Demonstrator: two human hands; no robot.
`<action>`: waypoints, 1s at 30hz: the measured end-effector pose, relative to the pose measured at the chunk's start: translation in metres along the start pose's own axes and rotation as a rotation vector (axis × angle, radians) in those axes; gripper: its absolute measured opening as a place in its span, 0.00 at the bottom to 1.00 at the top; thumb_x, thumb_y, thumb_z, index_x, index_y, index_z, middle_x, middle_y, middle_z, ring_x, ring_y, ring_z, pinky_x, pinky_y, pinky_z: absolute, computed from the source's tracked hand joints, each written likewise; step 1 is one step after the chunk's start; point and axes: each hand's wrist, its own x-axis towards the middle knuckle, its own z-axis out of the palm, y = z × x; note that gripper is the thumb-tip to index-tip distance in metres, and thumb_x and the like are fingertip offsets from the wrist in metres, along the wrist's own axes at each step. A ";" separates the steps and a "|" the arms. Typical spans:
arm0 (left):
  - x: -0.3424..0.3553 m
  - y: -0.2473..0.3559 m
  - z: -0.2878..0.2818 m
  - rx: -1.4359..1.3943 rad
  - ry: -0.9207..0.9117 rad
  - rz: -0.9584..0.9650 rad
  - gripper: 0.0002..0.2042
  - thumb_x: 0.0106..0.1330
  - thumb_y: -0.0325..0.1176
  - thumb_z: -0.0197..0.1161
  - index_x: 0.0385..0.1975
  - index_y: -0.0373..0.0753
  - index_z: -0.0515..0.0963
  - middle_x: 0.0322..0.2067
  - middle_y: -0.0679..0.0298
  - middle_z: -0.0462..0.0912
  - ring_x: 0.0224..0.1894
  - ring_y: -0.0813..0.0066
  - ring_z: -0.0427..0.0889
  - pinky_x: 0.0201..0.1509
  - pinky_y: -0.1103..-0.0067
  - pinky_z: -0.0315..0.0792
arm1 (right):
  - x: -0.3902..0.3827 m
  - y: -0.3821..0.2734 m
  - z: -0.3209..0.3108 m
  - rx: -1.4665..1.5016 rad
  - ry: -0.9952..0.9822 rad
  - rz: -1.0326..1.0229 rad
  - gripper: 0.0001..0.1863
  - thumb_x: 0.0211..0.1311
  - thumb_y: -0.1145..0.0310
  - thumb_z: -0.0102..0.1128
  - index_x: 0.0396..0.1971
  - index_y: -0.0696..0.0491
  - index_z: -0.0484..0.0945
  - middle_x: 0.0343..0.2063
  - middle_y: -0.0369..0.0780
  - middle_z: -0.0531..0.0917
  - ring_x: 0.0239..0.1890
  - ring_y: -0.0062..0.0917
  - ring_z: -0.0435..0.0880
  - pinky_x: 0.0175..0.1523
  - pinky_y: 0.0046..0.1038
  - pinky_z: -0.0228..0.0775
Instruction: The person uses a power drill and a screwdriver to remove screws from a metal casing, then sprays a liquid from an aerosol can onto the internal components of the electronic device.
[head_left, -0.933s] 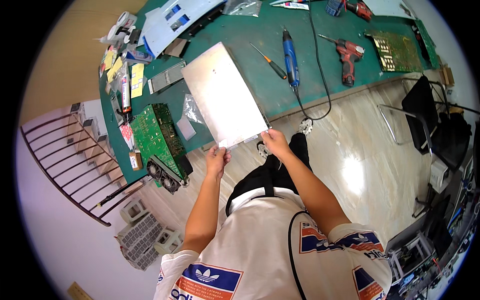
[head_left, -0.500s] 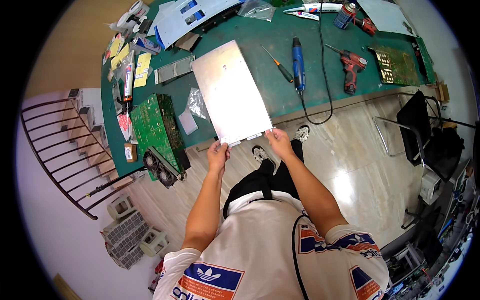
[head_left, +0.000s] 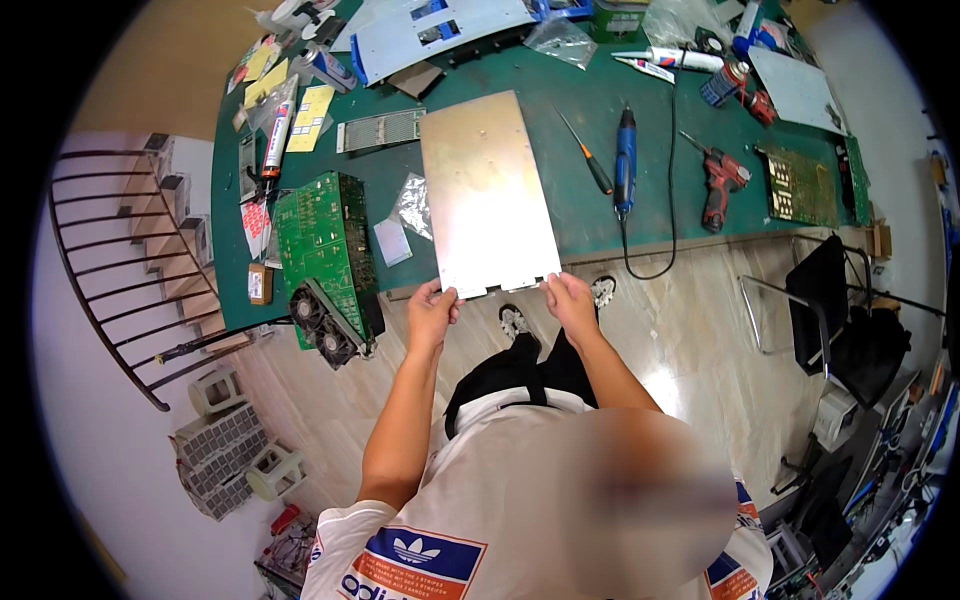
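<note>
A flat, silvery sheet-metal panel (head_left: 490,195) reaches from my hands out over the table's near edge. My left hand (head_left: 431,314) pinches its near left corner, thumb on top. At the near right corner my right hand (head_left: 571,304) grips it in the same way. Small notches and tabs show along the edge between my hands. Left of the panel lie a clear plastic bag (head_left: 413,207) and a pale square card (head_left: 393,242). A green circuit board assembly (head_left: 322,235) with black fans (head_left: 325,322) stands farther left, its fans overhanging the table edge.
On the green table (head_left: 580,85), right of the panel, lie a screwdriver (head_left: 597,165), a corded blue electric screwdriver (head_left: 625,165) and a red cordless drill (head_left: 721,185). A circuit board (head_left: 805,190) is at the far right. A black chair (head_left: 820,290) stands on the floor.
The panel has turned slightly clockwise and lies straighter ahead of me. Its notched near edge shows more plainly. Both hands keep their hold while the whole view has shifted.
</note>
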 end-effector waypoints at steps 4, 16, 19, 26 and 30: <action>0.015 -0.036 -0.002 -0.019 -0.015 0.002 0.17 0.68 0.26 0.63 0.55 0.31 0.74 0.27 0.59 0.85 0.19 0.83 0.74 0.21 0.84 0.68 | 0.009 0.041 -0.011 0.002 -0.013 0.014 0.16 0.76 0.62 0.51 0.29 0.56 0.77 0.17 0.28 0.67 0.18 0.12 0.62 0.24 0.19 0.53; 0.041 -0.075 -0.008 -0.120 -0.089 -0.096 0.20 0.69 0.28 0.62 0.58 0.35 0.65 0.29 0.56 0.84 0.20 0.78 0.77 0.21 0.82 0.70 | 0.029 0.055 -0.036 -0.080 -0.139 0.185 0.14 0.75 0.63 0.51 0.37 0.57 0.79 0.19 0.31 0.72 0.20 0.15 0.69 0.26 0.20 0.61; 0.044 -0.071 -0.011 -0.052 -0.092 -0.153 0.21 0.70 0.30 0.62 0.60 0.36 0.63 0.32 0.54 0.86 0.22 0.76 0.81 0.22 0.81 0.72 | 0.033 0.037 -0.044 -0.326 -0.203 0.215 0.18 0.71 0.55 0.56 0.32 0.56 0.81 0.20 0.32 0.75 0.23 0.18 0.74 0.29 0.23 0.65; 0.050 -0.062 -0.021 0.216 -0.171 -0.154 0.23 0.71 0.34 0.61 0.61 0.36 0.62 0.32 0.57 0.87 0.23 0.73 0.85 0.22 0.81 0.73 | 0.023 0.051 -0.110 -0.799 0.101 -0.142 0.25 0.63 0.45 0.61 0.29 0.58 0.81 0.22 0.46 0.80 0.26 0.36 0.78 0.34 0.37 0.69; 0.055 -0.052 -0.024 0.312 -0.195 -0.183 0.24 0.70 0.34 0.61 0.62 0.36 0.61 0.30 0.57 0.86 0.23 0.72 0.85 0.23 0.79 0.73 | -0.009 0.077 -0.181 -0.985 0.323 -0.077 0.24 0.59 0.48 0.59 0.27 0.59 0.81 0.31 0.54 0.84 0.36 0.47 0.85 0.41 0.44 0.75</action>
